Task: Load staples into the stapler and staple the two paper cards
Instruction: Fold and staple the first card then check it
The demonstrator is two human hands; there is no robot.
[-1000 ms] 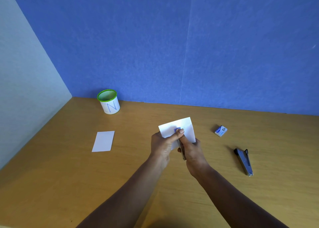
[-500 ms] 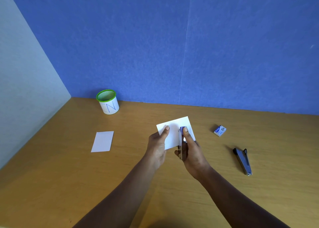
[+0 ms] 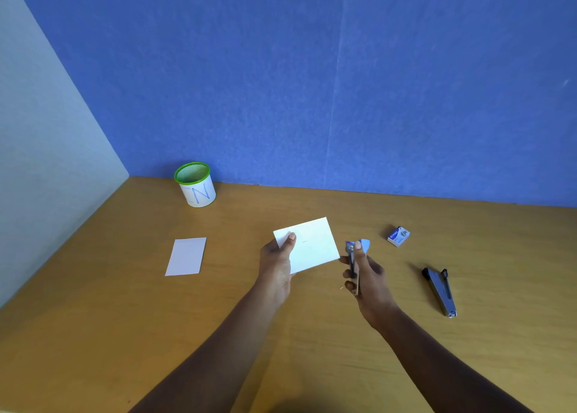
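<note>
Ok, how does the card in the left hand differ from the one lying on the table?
The held card is pinched at its corner by the left hand; the table card lies flat, untouched. The held card shows a small staple mark; the table card looks plain. The held card's long side runs across the view, the table card's away from the camera. Both are white rectangles.

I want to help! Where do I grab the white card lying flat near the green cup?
Probably by its near short edge, coming from the front. The card lies flat on the table with that edge facing you, so you can lift and pinch it.
</note>
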